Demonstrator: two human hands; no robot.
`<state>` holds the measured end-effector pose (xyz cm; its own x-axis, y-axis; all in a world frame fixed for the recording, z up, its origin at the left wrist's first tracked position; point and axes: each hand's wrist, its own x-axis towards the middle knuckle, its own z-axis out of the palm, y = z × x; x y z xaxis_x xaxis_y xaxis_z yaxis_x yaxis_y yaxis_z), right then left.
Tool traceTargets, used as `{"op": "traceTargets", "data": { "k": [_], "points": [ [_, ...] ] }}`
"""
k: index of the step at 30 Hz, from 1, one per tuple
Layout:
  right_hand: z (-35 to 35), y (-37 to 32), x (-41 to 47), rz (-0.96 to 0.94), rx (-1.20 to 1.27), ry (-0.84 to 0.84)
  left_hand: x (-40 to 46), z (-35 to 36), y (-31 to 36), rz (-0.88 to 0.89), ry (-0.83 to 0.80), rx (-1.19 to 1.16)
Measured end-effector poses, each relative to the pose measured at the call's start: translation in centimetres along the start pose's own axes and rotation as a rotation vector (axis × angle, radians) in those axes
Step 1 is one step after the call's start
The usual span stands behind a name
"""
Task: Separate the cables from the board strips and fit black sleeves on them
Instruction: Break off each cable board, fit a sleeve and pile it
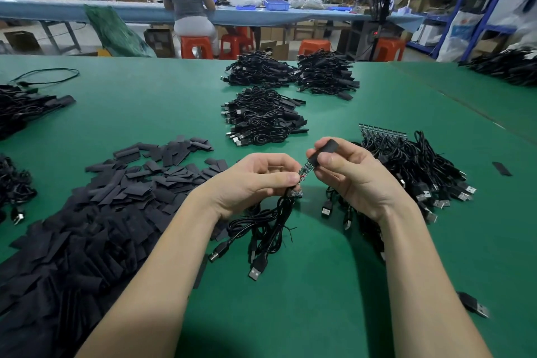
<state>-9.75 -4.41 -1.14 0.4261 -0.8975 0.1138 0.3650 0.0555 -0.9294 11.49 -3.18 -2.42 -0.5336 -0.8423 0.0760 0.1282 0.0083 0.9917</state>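
My left hand (255, 183) pinches a small green circuit board (305, 170) at the end of a black USB cable, and a bunch of black cables (267, 229) hangs below its fingers. My right hand (351, 174) pinches a flat black sleeve (325, 150), whose lower end sits over the tip of the board. A big heap of loose black sleeves (116, 197) lies to the left. To the right lies a pile of cables joined to a board strip (383, 129).
Three stacks of sleeved cables (261, 119) lie further back on the green table (290, 314), with more cable piles at the left edge (20, 110) and far right (508, 65). A loose USB plug (473, 305) lies near my right forearm. Two people sit at a blue bench behind.
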Motion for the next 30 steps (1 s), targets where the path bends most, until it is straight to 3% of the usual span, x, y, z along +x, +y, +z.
{"op": "traceTargets", "data": {
  "k": [18, 30],
  "points": [
    [0.46, 0.15, 0.29, -0.101, 0.076, 0.145, 0.06, 0.12, 0.09, 0.026, 0.034, -0.049],
    [0.54, 0.20, 0.23, -0.101, 0.045, 0.115, 0.09, 0.01, 0.08, 0.032, 0.040, -0.046]
  ]
}}
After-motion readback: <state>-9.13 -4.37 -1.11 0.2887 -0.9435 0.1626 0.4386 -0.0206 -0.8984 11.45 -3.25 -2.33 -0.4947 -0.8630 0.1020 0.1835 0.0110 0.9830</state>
